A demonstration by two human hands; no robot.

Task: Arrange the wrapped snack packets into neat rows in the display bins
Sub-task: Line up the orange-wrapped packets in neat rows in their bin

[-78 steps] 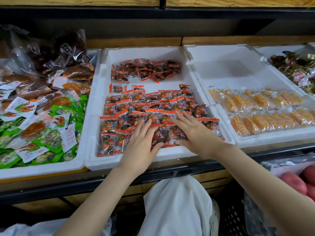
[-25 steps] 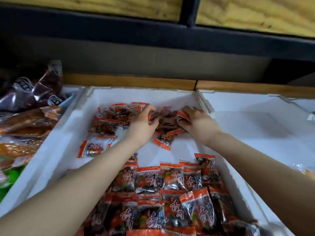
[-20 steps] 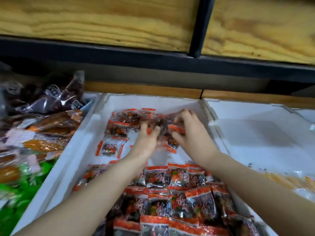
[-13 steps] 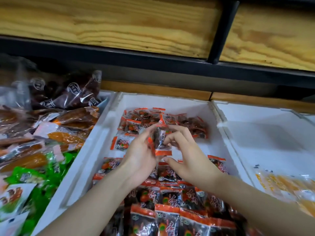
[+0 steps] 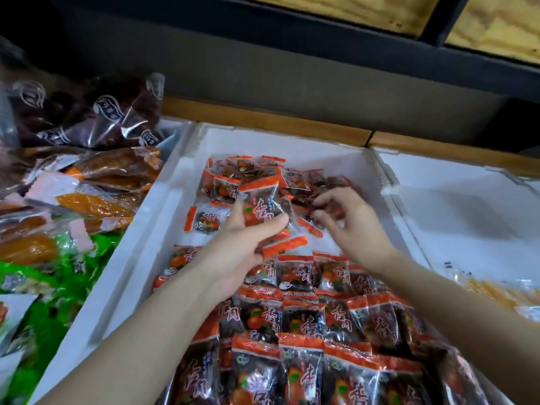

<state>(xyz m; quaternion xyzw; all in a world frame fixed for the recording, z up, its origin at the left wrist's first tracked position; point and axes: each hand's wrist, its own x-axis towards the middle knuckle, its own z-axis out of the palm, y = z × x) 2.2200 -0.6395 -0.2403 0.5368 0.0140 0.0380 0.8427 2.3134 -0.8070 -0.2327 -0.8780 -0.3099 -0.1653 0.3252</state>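
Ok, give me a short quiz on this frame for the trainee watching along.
1. True or false: the left hand holds packets over the white bin.
2. Where does the loose pile lie? A) at the bin's far end B) at its near end C) outside the bin
3. Fill in: the neat rows fill the bin's ____ end.
Key: 1 true; 2 A; 3 near.

The packet (image 5: 258, 206) gripped in the left hand (image 5: 233, 249) carries two large brush-style characters, 杏肉, on its dark front. The same 杏肉 stands on the rows of packets (image 5: 306, 325) just nearer than that hand. Far to its left, the dark bags (image 5: 96, 112) bear white oval logos, too blurred to read.
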